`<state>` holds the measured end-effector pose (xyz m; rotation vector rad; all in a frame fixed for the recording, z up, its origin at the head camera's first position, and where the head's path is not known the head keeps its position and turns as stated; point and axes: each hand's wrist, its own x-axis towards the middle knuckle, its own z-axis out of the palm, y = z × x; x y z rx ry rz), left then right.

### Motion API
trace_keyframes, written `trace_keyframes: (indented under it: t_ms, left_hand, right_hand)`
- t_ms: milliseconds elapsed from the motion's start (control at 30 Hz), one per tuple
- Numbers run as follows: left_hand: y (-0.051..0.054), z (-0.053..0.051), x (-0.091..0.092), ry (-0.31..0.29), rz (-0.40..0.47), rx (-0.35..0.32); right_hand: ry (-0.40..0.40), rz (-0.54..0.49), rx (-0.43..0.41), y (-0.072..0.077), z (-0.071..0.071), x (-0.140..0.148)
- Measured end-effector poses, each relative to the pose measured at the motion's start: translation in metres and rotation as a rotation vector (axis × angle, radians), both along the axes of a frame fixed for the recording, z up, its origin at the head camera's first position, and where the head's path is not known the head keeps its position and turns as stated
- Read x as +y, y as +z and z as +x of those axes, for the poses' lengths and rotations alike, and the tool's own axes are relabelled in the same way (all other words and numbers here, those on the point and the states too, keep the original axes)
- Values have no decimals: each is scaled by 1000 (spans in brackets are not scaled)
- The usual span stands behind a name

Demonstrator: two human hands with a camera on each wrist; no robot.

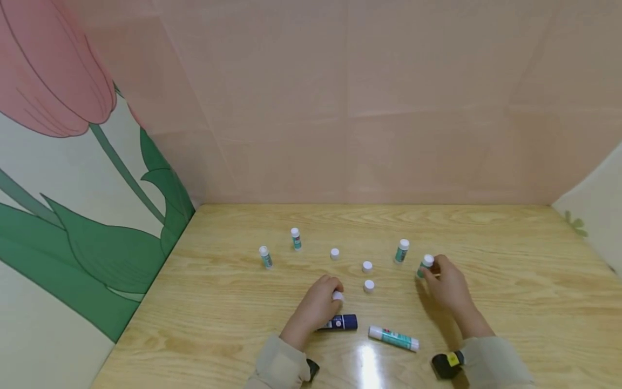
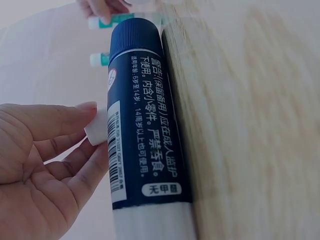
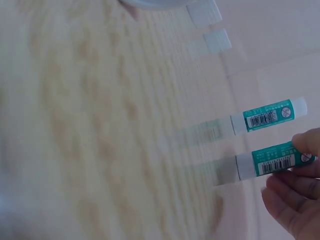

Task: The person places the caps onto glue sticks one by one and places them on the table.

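- Nearest you, along the bottom edge: two beige sleeves [image 1: 498,363], at seven and five o'clock on the wooden table [image 1: 194,324].
- Between nine and ten o'clock: a small white-topped teal stick [image 1: 265,257], standing; at ten, a second upright stick [image 1: 296,239].
- Between eight and nine: the left hand [image 1: 315,303], its thumb and fingers pinching a white cap [image 1: 338,296].
- At eleven: a loose cap [image 1: 335,254].
- At seven, just beside the left hand: a navy glue stick [image 1: 345,322] on its side.
- Near the centre, toward twelve: two more caps [image 1: 369,286].
- At five: a white-and-teal tube [image 1: 394,339], lying slantwise.
- Between one and two: a third upright stick [image 1: 401,252].
- At two: a fourth upright stick [image 1: 427,261], held between thumb and fingers of the right hand [image 1: 451,286] at three.
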<state>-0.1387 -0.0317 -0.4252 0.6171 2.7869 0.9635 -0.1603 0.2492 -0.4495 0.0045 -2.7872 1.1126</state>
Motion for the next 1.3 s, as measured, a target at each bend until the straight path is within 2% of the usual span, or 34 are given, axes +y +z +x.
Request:
trace_keyframes:
  t_ms: [333,533,800,933,1067,1167,1300]
  left_hand:
    - [-2,0,1,6,27,-19]
    - [-2,-1,3,19,52,-35]
    - [-1,1,4,24,83,-12]
    - [-1,2,5,39,130,-40]
    - [0,1,6,58,195,-96]
    - [1,2,7,60,238,-118]
    - [2,3,7,45,272,-114]
  right_hand:
    - [49,19,-27,3,6,-3]
    - [88,0,11,4,11,-9]
    - [106,-56,34,8,18,-15]
    - [115,-62,9,11,21,-18]
    - [120,-60,-14,13,24,-22]
    - [126,-73,2,14,27,-26]
    - [133,-86,56,12,30,-31]
